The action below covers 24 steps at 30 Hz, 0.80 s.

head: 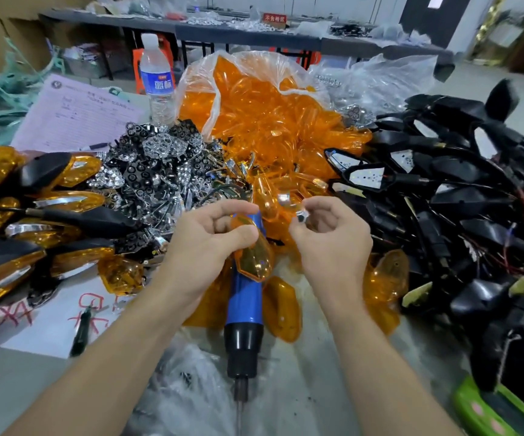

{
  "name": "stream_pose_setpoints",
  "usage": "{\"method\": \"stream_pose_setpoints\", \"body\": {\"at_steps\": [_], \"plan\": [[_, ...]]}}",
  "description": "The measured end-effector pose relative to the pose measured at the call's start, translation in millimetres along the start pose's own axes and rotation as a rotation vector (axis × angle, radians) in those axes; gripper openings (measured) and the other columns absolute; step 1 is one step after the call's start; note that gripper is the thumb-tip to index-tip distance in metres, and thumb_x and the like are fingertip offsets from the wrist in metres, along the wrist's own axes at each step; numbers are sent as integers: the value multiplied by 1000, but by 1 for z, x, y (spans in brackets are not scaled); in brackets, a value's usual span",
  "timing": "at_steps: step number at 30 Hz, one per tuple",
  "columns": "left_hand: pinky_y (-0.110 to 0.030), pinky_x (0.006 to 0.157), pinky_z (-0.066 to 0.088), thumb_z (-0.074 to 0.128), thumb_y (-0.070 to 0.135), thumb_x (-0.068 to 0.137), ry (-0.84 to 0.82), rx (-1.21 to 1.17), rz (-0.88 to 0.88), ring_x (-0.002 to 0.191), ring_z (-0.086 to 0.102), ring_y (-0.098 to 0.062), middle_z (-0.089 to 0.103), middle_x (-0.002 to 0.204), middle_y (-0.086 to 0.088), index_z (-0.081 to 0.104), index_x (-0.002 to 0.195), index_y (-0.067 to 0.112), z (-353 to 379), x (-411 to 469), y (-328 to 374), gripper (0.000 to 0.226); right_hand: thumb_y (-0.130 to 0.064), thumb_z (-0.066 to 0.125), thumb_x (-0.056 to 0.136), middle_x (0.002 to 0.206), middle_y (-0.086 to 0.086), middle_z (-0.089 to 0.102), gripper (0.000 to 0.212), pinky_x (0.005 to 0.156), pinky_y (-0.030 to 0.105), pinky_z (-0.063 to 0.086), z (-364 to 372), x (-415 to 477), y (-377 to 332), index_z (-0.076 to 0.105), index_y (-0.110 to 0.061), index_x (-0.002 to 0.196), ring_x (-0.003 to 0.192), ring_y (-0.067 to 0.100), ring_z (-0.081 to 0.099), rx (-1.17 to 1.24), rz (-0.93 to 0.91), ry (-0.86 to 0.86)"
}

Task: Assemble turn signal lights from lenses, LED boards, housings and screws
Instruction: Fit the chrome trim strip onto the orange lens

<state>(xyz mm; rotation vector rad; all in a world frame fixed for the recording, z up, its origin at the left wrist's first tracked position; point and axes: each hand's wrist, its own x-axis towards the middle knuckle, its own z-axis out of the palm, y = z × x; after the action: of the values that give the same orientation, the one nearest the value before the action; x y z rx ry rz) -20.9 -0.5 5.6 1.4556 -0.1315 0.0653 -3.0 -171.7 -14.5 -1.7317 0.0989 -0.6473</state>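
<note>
My left hand grips an amber lens above the middle of the table, thumb across its top. My right hand pinches a small chrome reflector piece between thumb and fingertips, just right of the lens. Under both hands lies a blue electric screwdriver, its bit pointing toward me. A heap of chrome reflector pieces sits behind my left hand. Amber lenses spill from a clear bag in the centre. Black housings with wires pile up on the right.
Assembled amber-and-black lights are stacked at the left. A water bottle and a pink form stand behind them. A white sheet with red writing and a pen lie front left. A green object is at the front right corner.
</note>
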Motion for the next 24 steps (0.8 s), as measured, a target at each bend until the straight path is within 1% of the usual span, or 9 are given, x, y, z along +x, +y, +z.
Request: {"method": "stream_pose_setpoints", "body": {"at_steps": [4,6,8,11,14,17,20,22,24], "plan": [[-37,65,49,75,15,72,9,154,52,62,55,-22,60,64,-5,82,93,34,7,-3,-2,29,-3,78,81,88,-17,78,26,80,25,61,-14,-16,7,81,-27,91,87,4,75,31,-19,-60],[-38,68,48,74,17,71,10,206,46,61,54,-21,61,60,-1,81,94,34,8,-4,-5,30,-4,75,83,83,-18,77,27,73,27,61,-18,-19,9,81,-30,86,81,6,74,-31,-37,-33],[-33,65,49,74,20,71,4,241,31,56,55,-17,64,58,3,81,94,36,8,-6,-6,29,-7,75,84,80,-18,75,24,64,25,56,-20,-17,7,80,-31,84,74,6,72,-26,-39,30],[-21,53,47,73,25,74,-13,277,37,49,54,-15,69,59,-8,81,93,37,9,-6,-6,24,-9,75,86,78,-13,74,22,62,22,51,-20,-17,-3,79,-31,87,70,6,68,42,-79,65],[-21,46,47,74,25,80,-18,249,36,45,58,-18,73,63,-10,80,96,35,9,-6,-6,19,-6,73,88,86,-14,75,23,69,20,54,-10,-31,-14,79,-28,92,82,11,72,93,-165,13],[-25,45,50,71,9,89,-32,97,-3,49,57,-20,73,72,-13,82,97,27,10,-6,-6,23,-1,68,93,97,-17,77,27,77,18,55,-1,-44,-18,81,-23,103,90,5,72,96,-207,-92],[-27,55,57,65,2,82,-26,-61,-103,63,59,-25,62,82,-22,83,102,19,5,-3,-4,32,2,65,94,114,-12,77,36,95,29,58,0,-46,-15,80,-23,115,109,4,70,-105,-300,-193],[-27,60,59,64,3,83,-9,-91,-117,69,64,-27,69,84,-20,83,103,17,2,-1,-3,30,3,65,91,122,-8,75,38,104,37,55,1,-45,-13,79,-22,117,118,9,67,-179,-338,-249],[-25,59,59,61,-2,95,6,-75,-85,65,69,-19,75,79,-10,81,105,16,1,-1,-4,29,1,67,87,127,-11,73,42,111,35,50,0,-44,-14,79,-23,119,124,5,64,-187,-319,-309]]}}
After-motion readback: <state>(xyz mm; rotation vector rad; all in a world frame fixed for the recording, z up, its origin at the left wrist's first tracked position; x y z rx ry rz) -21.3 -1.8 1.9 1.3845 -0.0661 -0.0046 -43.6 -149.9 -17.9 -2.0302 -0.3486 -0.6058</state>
